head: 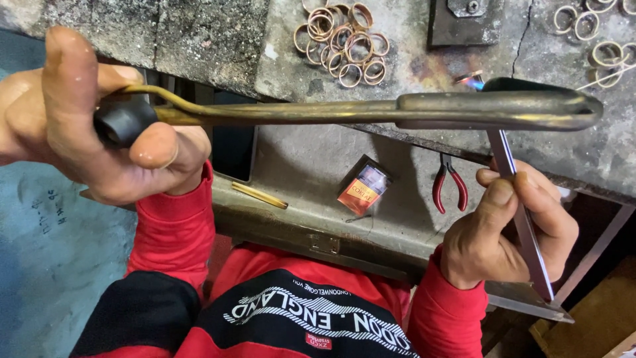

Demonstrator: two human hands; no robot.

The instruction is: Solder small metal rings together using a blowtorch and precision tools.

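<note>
Gripping brass torch [344,113] in left hand [86,126], long axis running rightward, flame apparently near flat metal strip [523,225] pinched in right hand [503,232].

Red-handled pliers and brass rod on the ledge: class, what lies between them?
A small red packet lies between the pliers and brass rod, in the head view.

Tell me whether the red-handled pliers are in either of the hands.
No: the red-handled pliers lie untouched on the bench ledge, while the left hand grips a brass torch and the right hand holds a flat metal strip.
</note>
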